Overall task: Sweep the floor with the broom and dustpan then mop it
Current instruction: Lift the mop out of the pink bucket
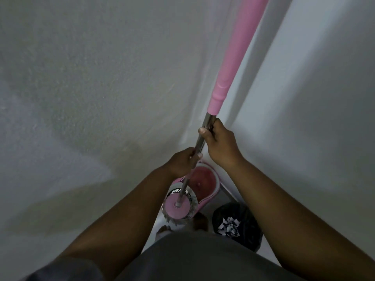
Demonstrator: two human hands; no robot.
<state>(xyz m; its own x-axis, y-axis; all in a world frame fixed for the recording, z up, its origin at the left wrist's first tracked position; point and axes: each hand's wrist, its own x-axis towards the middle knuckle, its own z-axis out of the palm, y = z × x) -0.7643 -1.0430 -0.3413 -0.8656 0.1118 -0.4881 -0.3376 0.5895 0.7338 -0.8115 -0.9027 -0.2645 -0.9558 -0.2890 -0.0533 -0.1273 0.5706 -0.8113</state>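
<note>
I hold a mop upright in front of me in a wall corner. Its steel shaft (200,138) runs up into a long pink grip (237,53). My right hand (220,142) grips the shaft just below the pink grip. My left hand (182,162) grips it lower down. The round pink mop head (178,205) with pale strands sits in the spinner basket of a pink and white mop bucket (215,184) on the floor below. No broom or dustpan is in view.
White walls close in on the left (91,88) and right (314,98), meeting in a corner behind the bucket. A black bin bag (243,220) holding torn paper scraps stands on the floor right of the bucket. My feet (200,222) are next to the bucket.
</note>
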